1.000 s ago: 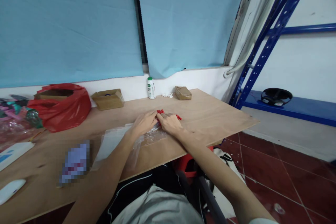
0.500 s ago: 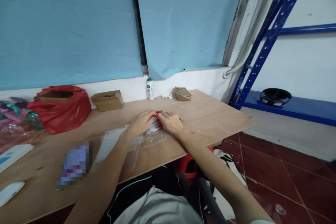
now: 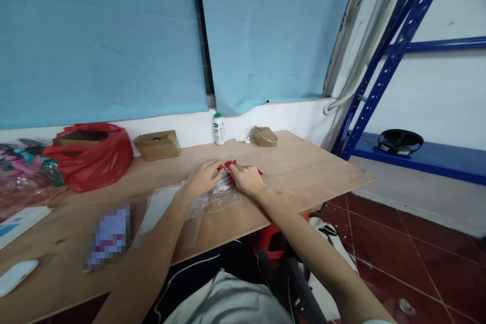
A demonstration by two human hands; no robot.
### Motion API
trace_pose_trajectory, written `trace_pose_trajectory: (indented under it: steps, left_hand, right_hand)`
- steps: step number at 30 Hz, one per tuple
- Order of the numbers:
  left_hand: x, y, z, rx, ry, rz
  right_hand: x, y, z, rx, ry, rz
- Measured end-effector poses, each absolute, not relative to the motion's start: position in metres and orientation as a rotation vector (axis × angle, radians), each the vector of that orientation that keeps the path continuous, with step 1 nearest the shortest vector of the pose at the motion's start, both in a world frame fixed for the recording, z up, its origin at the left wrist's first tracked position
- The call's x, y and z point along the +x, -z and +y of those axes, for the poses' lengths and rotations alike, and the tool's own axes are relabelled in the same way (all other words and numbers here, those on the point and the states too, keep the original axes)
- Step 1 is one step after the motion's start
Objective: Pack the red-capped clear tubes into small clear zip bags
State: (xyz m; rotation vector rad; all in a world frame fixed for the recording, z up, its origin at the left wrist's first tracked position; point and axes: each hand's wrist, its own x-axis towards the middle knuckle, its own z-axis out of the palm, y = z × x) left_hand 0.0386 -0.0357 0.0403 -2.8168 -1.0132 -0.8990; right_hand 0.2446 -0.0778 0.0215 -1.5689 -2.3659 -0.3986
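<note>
My left hand (image 3: 203, 178) and my right hand (image 3: 246, 180) meet at the middle of the wooden table (image 3: 304, 167). Both are curled around a small clear plastic bag (image 3: 222, 184) and some small red pieces (image 3: 230, 165) that peek out between the fingers. Each hand seems to pinch the bag's far end. More clear bags (image 3: 167, 207) lie flat under my left forearm.
A red plastic bag holding a box (image 3: 89, 154) sits at the back left, then an open cardboard box (image 3: 157, 144), a white bottle (image 3: 218, 129) and a brown packet (image 3: 265, 135). A blue shelf rack (image 3: 395, 50) stands right. A white object (image 3: 17, 274) lies near left.
Both hands stay in place over the red pieces; the fingers have drawn the clear bag up slightly between them. The camera shifted a little.
</note>
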Motion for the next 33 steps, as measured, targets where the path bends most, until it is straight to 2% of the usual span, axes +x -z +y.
trace_pose_trajectory:
  steps: [5, 24, 33]
  left_hand:
    - [0.049, -0.034, -0.038, -2.757, 0.638, -1.092]
    - [0.055, -0.025, -0.033, -2.899, 0.801, -1.03]
    - [0.058, -0.027, -0.036, -2.862, 0.757, -1.045]
  right_hand:
    - [0.243, -0.024, -0.079, -1.551, 0.39, -2.456]
    - [0.242, -0.026, -0.084, -1.565, 0.385, -2.435]
    - [0.243, -0.023, -0.082, -1.554, 0.389, -2.419]
